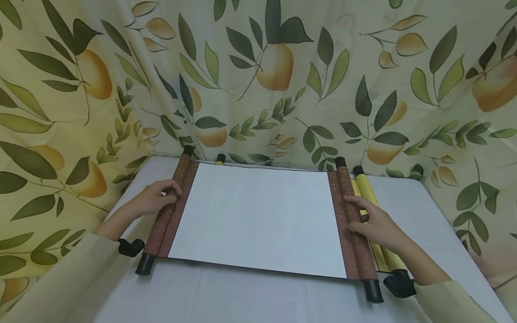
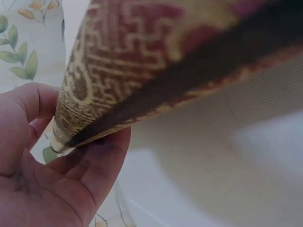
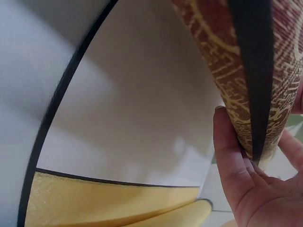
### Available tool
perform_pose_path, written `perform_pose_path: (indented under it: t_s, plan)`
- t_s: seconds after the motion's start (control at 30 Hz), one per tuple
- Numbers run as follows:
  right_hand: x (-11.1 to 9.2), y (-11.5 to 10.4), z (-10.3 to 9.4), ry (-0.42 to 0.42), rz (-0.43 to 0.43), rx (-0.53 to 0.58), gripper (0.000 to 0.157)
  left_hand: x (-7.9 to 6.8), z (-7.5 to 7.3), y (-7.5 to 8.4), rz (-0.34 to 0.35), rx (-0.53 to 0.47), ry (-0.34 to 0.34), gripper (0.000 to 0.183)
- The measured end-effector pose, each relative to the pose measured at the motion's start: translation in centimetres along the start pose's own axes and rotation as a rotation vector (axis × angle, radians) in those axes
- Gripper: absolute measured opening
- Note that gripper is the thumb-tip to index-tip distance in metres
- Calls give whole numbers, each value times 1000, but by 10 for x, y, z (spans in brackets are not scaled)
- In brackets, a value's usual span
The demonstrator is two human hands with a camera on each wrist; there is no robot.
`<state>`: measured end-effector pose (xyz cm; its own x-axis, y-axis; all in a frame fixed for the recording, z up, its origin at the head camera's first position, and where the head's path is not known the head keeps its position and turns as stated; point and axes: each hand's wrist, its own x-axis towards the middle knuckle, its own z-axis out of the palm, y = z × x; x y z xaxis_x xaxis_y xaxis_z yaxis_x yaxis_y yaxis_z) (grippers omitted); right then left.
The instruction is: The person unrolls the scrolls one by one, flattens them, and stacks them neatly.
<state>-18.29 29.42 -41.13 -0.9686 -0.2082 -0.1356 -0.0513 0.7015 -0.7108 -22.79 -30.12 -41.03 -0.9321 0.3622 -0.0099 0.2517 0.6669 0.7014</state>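
Note:
A hanging scroll with blank white paper [image 1: 258, 215] is spread open between two reddish-brown patterned rollers with black end knobs. My left hand [image 1: 155, 196] grips its left roller [image 1: 163, 224], thumb on one side and fingers curled beneath in the left wrist view. Around the right roller [image 1: 359, 237], near its middle, my right hand [image 1: 377, 224] has its fingers and thumb. The scroll is raised over a second scroll with yellow ends [image 1: 365, 186]. That lower scroll's white sheet [image 3: 128, 94] and yellow band [image 3: 109, 201] show in the right wrist view; the upper scroll hides most of it from above.
A white-covered table [image 1: 242, 296] lies underneath, its rounded far corner at the right. Directly behind it hangs a curtain [image 1: 258, 112] printed with leaves and orange fruit. Black wrist devices [image 1: 131, 247] sit at both sleeves.

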Motion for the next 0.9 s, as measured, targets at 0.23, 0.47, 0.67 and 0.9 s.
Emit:
perform_pose_path:
  t_s: [0.23, 0.47, 0.67, 0.9]
  plan:
    - [21, 3, 6, -48, 24, -32, 75, 9, 4, -10, -3, 18, -66, 16]
    - [32, 3, 11, -57, 15, -89, 72, 14, 6, -13, -48, 44, -62, 19]
    - [36, 3, 16, -39, -13, -141, 71, 19, 14, -13, -79, 107, -97, 21]
    - [38, 5, 19, 1, -53, -285, 67, 22, 23, -8, -96, 242, -149, 27]
